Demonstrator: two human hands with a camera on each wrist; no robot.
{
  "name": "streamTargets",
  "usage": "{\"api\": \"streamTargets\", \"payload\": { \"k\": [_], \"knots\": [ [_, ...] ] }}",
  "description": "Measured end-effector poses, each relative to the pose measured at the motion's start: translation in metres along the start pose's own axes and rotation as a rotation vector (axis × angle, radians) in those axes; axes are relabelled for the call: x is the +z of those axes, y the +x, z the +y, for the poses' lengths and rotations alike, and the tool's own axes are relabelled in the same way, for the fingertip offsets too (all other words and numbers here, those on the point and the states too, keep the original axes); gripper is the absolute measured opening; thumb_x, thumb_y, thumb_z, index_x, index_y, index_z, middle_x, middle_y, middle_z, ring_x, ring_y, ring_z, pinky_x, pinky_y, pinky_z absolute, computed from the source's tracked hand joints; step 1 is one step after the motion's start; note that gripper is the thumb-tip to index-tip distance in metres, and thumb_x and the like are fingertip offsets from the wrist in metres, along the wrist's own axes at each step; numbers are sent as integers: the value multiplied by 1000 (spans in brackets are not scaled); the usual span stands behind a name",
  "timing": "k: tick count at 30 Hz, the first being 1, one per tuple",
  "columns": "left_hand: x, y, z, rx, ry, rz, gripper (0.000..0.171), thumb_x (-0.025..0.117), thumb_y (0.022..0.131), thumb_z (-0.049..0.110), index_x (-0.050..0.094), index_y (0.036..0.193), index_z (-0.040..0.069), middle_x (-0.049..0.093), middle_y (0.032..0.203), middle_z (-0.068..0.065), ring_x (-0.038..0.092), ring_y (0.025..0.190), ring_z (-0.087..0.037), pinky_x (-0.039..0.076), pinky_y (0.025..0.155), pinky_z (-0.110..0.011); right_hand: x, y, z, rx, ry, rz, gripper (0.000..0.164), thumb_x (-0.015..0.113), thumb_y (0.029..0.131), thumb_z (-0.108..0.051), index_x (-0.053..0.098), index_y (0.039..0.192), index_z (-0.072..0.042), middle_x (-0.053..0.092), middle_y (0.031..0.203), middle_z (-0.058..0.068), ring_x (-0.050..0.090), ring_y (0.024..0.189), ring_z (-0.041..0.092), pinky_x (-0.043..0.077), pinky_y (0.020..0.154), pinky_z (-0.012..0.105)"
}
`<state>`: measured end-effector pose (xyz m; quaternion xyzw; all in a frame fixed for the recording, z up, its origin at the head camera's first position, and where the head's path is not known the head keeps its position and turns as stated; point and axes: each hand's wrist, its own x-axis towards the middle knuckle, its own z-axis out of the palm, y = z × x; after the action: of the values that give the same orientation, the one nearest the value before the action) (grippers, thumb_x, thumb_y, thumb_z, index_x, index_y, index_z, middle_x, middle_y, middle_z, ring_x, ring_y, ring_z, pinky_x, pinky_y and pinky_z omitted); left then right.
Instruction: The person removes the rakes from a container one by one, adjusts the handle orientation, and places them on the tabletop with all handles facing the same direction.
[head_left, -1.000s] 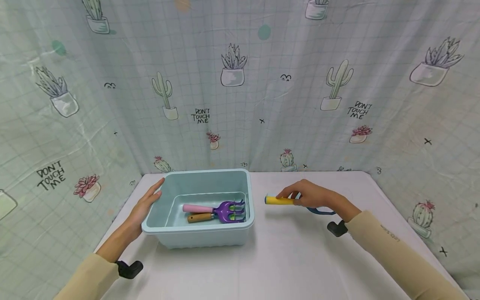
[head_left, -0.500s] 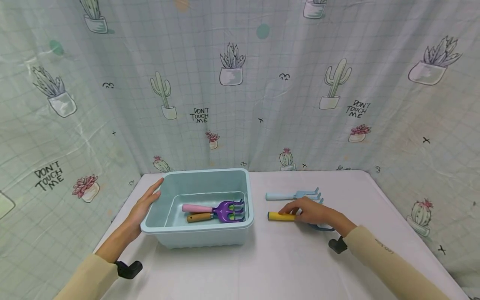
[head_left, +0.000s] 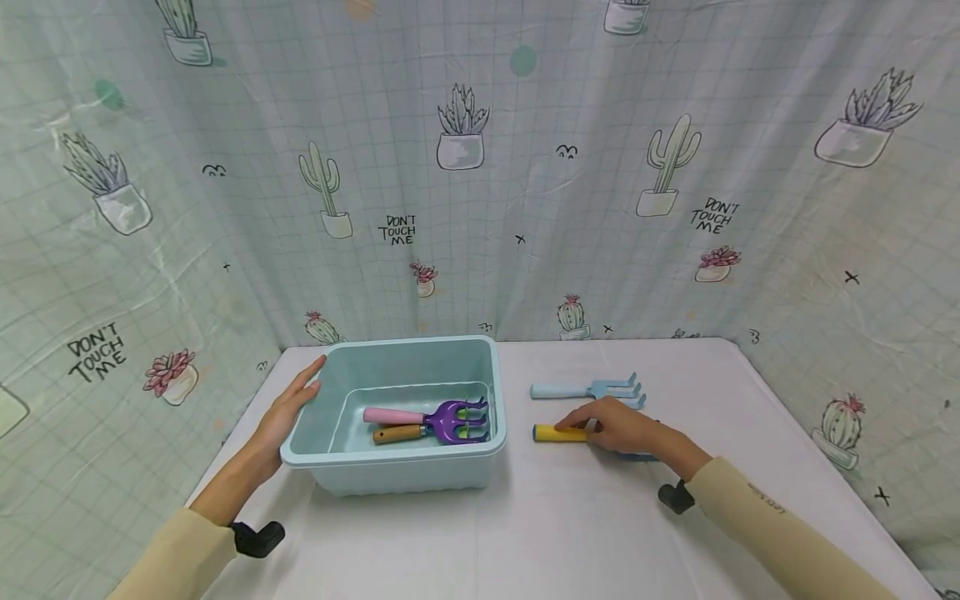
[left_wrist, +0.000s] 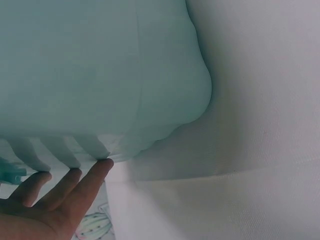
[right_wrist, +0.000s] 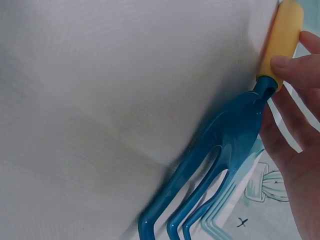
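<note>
My right hand (head_left: 617, 427) pinches the yellow handle of a dark blue hand rake (head_left: 557, 433) just above the white table. In the right wrist view the thumb presses on the handle near its neck, and the blue prongs (right_wrist: 200, 175) point away from the fingers. My left hand (head_left: 281, 417) rests its straight fingers against the left side of a pale blue bin (head_left: 405, 473). The left wrist view shows those fingertips (left_wrist: 104, 165) touching the bin's wall. Inside the bin lie a purple hand rake (head_left: 452, 423) with a pink handle and a wooden-handled tool (head_left: 397, 434), its head partly hidden.
Behind the right hand, a light blue hand rake (head_left: 561, 392) lies on the white table (head_left: 525, 533), prongs to the right. A cactus-print curtain (head_left: 517, 275) hangs at the back and on both sides.
My right hand has brought the yellow-handled rake nearer the table's front, uncovering the light blue rake behind it, and then stays about there. The left hand keeps its place on the bin.
</note>
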<state>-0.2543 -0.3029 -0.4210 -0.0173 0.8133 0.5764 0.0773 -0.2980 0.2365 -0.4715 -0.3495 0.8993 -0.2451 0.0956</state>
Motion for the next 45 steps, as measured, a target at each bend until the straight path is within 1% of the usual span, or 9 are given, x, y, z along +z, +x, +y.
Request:
{"api": "streamTargets", "payload": {
  "k": [7,9,13,17,25,34,39,45],
  "knots": [
    [-1,0,-1,3,-4,-1,62,29,111,51,4,167,38,-7,176,-6,2,161,-46,19,121,-73,0,0,0,-12,7,-2,59,57,88,19,73,130,-20,73,130,-3,69,112,21,60,89,37],
    [-1,0,-1,2,-3,0,62,29,111,52,4,167,38,-7,176,-6,3,161,-46,19,121,-72,0,0,0,-8,13,-4,58,58,88,17,73,130,-19,73,130,-4,69,112,21,60,88,37],
    [-1,0,-2,8,-7,-1,62,29,111,52,4,167,38,-6,176,-6,4,161,-46,20,121,-72,1,2,1,10,29,-6,51,65,89,10,74,129,-20,74,129,-4,69,110,18,59,87,33],
    [-2,0,-2,14,-21,-4,62,30,111,51,5,167,38,-5,176,-6,3,161,-45,19,121,-72,3,5,4,17,39,6,45,70,91,3,74,128,-22,74,127,-5,69,109,16,58,87,30],
    [-1,-1,0,8,-11,0,64,30,111,54,5,167,37,-6,176,-6,4,161,-45,20,121,-71,5,5,4,18,42,15,44,70,91,4,74,127,-20,74,126,-3,69,108,16,58,87,30],
    [-1,2,-1,26,-6,-4,65,31,110,55,5,167,37,-5,176,-5,3,161,-44,19,122,-71,5,5,5,19,46,22,44,71,90,4,75,126,-21,75,125,-3,69,106,14,57,85,27],
    [-1,3,-1,25,2,-2,64,30,110,54,5,167,38,-5,176,-5,3,161,-44,19,121,-72,4,5,5,28,56,18,44,73,89,1,74,127,-22,75,124,-4,68,104,13,56,84,26],
    [-1,3,-3,7,-2,-4,63,30,111,52,4,166,38,-7,176,-3,1,162,-43,17,122,-72,-1,7,2,-3,54,11,43,75,90,-3,71,130,-16,75,120,-1,70,105,17,58,83,26]
  ]
}}
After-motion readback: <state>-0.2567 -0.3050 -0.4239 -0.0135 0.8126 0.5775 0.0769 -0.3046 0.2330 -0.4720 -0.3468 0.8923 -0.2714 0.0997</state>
